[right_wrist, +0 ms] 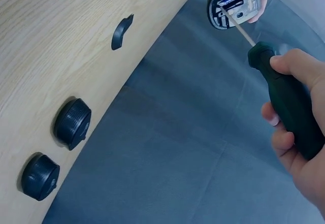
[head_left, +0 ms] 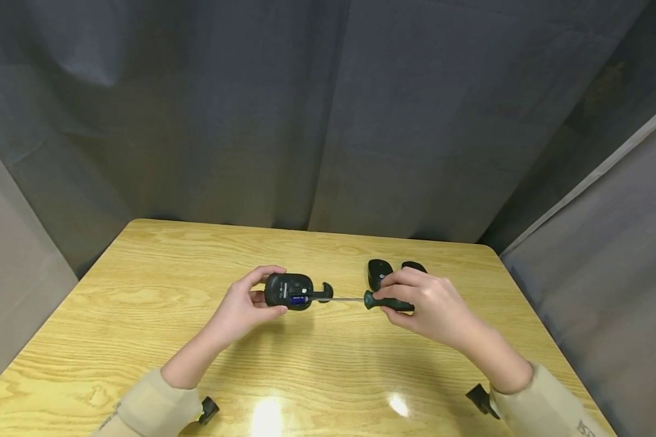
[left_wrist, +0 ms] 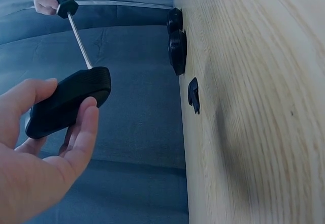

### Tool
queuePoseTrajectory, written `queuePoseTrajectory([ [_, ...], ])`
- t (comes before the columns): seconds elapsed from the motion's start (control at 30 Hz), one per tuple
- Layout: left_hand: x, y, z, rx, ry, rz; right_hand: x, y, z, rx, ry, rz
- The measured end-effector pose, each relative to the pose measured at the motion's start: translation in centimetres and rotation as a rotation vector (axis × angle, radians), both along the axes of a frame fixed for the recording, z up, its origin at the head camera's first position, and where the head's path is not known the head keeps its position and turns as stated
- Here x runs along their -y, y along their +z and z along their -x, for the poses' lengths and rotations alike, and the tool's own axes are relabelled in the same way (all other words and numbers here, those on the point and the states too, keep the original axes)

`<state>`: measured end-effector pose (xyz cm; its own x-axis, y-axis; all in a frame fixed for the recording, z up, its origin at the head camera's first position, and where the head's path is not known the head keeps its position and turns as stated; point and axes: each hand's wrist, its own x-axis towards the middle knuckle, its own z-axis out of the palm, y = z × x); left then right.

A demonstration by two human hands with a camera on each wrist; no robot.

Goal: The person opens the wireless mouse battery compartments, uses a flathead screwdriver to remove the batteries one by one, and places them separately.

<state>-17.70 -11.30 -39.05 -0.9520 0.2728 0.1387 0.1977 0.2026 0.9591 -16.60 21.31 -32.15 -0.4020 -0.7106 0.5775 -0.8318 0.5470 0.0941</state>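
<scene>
My left hand (head_left: 247,305) holds a black computer mouse (head_left: 276,290) above the table, its underside turned up toward the head camera. A blue battery (head_left: 298,300) lies in the mouse's uncovered compartment. In my right hand (head_left: 433,302) is a screwdriver with a dark green handle (right_wrist: 289,99). Its thin metal shaft (head_left: 345,299) points left, and in the right wrist view the tip meets the mouse's underside by the battery. A small curved black cover (left_wrist: 194,95) lies apart on the table, below the tools.
Two more black mice, one nearer (right_wrist: 72,124) and one farther (right_wrist: 39,177), sit on the wooden table (head_left: 164,267) behind my right hand. Grey curtains (head_left: 240,121) hang beyond the table's back edge. Black wrist straps (head_left: 210,410) show at the sleeves.
</scene>
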Motion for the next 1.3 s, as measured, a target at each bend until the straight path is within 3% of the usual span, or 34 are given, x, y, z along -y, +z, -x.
queuePoseTrajectory([
  [0.2, -0.2, 0.0, 0.0, -0.019, 0.018, 0.007, 0.9, 0.5, -0.6, -0.071, -0.005, -0.006],
  [0.5, -0.4, 0.1, 0.0, -0.002, 0.038, 0.017, 1.0, 0.6, -1.0, -0.025, -0.071, -0.017],
  [0.93, -0.2, 0.1, -0.2, -0.03, 0.051, 0.032, 1.0, 0.3, -0.6, -0.06, -0.006, 0.018],
  [1.1, 0.1, -0.1, -0.1, -0.02, 0.031, 0.01, -0.3, -0.6, 0.8, 0.023, 0.057, 0.053],
  [1.3, 0.6, -0.2, 0.2, 0.045, -0.014, -0.085, -2.5, -2.6, 2.7, 0.193, 0.187, 0.199],
])
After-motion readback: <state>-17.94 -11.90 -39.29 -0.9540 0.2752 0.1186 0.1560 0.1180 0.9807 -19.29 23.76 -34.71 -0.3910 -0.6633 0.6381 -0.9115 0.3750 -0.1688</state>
